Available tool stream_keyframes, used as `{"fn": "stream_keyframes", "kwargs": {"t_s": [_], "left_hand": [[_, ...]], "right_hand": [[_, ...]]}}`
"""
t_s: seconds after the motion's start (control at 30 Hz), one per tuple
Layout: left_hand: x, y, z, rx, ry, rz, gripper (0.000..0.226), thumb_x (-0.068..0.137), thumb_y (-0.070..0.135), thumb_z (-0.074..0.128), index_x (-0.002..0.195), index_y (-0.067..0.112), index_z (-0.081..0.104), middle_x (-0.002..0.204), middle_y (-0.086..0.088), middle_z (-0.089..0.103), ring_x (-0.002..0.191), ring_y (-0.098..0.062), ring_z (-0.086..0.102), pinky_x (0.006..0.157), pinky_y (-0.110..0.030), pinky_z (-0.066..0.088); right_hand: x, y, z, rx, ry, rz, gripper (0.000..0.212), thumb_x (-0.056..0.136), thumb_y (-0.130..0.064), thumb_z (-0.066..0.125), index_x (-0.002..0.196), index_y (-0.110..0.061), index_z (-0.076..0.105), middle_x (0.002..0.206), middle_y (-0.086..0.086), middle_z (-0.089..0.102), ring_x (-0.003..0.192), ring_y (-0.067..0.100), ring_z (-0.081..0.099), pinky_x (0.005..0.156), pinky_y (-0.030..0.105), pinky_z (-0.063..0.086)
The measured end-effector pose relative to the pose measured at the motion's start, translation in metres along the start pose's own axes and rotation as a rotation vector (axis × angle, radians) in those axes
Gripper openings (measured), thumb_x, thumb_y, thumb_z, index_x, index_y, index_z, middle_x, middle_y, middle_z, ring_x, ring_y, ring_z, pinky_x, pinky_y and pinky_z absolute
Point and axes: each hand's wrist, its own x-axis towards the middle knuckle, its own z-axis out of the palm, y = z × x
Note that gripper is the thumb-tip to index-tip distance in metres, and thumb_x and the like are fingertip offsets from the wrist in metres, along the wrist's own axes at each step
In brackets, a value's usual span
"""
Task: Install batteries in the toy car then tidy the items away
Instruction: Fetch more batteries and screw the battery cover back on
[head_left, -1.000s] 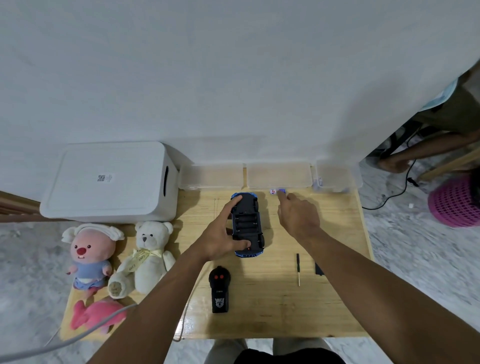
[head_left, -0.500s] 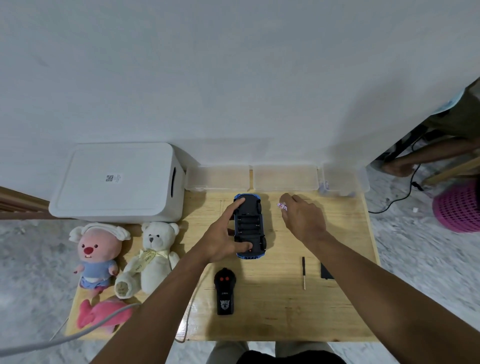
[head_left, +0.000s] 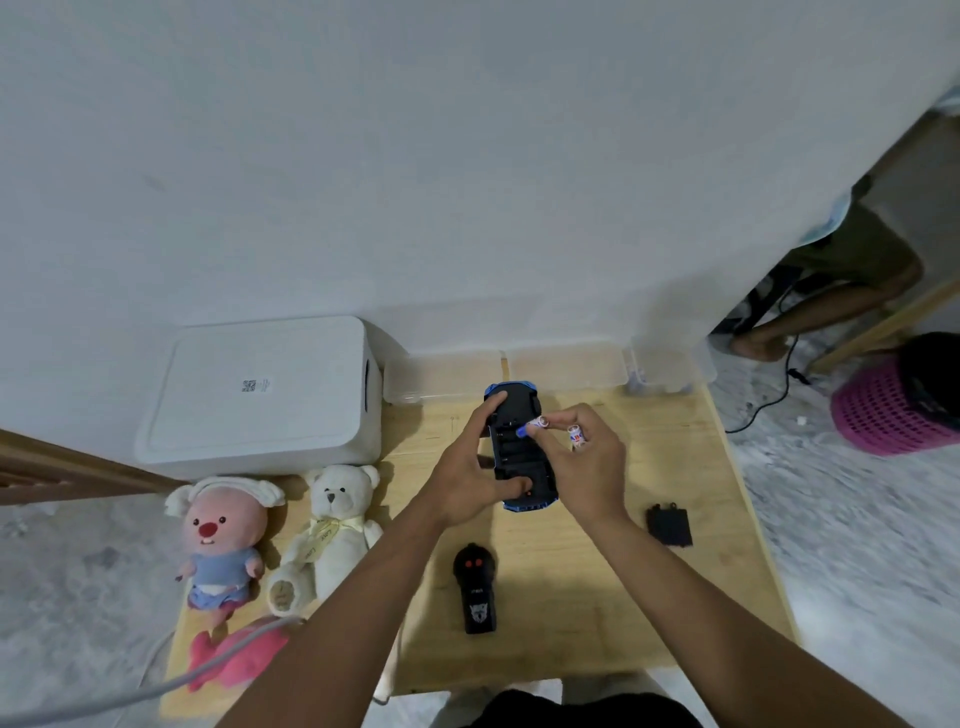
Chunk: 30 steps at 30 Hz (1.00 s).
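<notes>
A blue toy car lies upside down on the wooden table, black underside up with the battery bay open. My left hand grips its left side, thumb near the rear and a finger at the front. My right hand hovers over the car's right side and holds two small batteries: one pinched at the fingertips above the bay, another between the other fingers. The black battery cover lies to the right. My right forearm hides the screwdriver.
A black remote control lies near the front edge. Three clear plastic bins line the wall. A white lidded box stands at the left, with plush toys in front. A pink basket sits on the floor at the right.
My right hand picked up the batteries from near the bins and brought them back over the car's open bay. My left hand kept its hold on the car.
</notes>
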Motion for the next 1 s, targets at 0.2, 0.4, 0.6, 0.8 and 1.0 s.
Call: {"fn": "stream_keyframes", "kwargs": {"t_s": [0.2,0.4,0.6,0.8,1.0], "left_hand": [[-0.019,0.002,-0.017,0.021,-0.003,0.025,0.106,0.077,0.001,0.084,0.157,0.043,0.029,0.141,0.018,0.051,0.120,0.007,0.057,0.101,-0.029,0.055],[-0.034,0.002,-0.030,0.059,-0.017,0.042,0.108,0.076,0.004,0.085,0.157,0.046,0.027,0.137,0.023,0.051,0.119,-0.010,0.063,0.101,-0.036,0.057],[-0.047,0.004,-0.031,0.076,-0.006,0.101,0.105,0.079,0.001,0.081,0.157,0.047,0.028,0.145,0.018,0.051,0.120,-0.005,0.062,0.104,-0.034,0.055],[-0.047,0.009,-0.032,0.069,0.010,0.106,0.109,0.078,0.003,0.082,0.157,0.050,0.024,0.143,0.028,0.048,0.120,-0.004,0.063,0.104,-0.038,0.055],[-0.040,0.011,-0.033,0.073,-0.006,0.104,0.109,0.078,0.007,0.084,0.157,0.049,0.023,0.149,0.016,0.047,0.129,0.002,0.053,0.109,-0.042,0.052]], "right_hand": [[-0.021,-0.004,0.019,-0.142,0.106,0.054,0.017,0.079,-0.041,0.083,0.086,-0.029,0.073,0.095,-0.017,0.073,0.096,-0.001,0.066,0.089,0.019,0.048],[-0.040,-0.013,0.031,-0.303,0.108,-0.082,0.013,0.088,-0.036,0.075,0.094,-0.026,0.079,0.099,-0.011,0.073,0.091,0.006,0.066,0.078,0.022,0.050],[-0.031,-0.025,0.021,-0.374,-0.028,0.001,0.012,0.084,-0.043,0.077,0.086,-0.031,0.079,0.091,-0.015,0.075,0.087,0.005,0.067,0.074,0.025,0.050],[-0.030,-0.038,0.013,-0.345,-0.115,0.080,0.025,0.086,-0.044,0.074,0.091,-0.021,0.064,0.089,-0.012,0.066,0.073,0.003,0.062,0.054,0.020,0.044],[-0.023,-0.043,-0.016,-0.277,-0.313,-0.030,0.023,0.106,-0.022,0.041,0.109,-0.025,0.064,0.084,-0.007,0.070,0.064,0.003,0.054,0.060,0.018,0.039]]}}
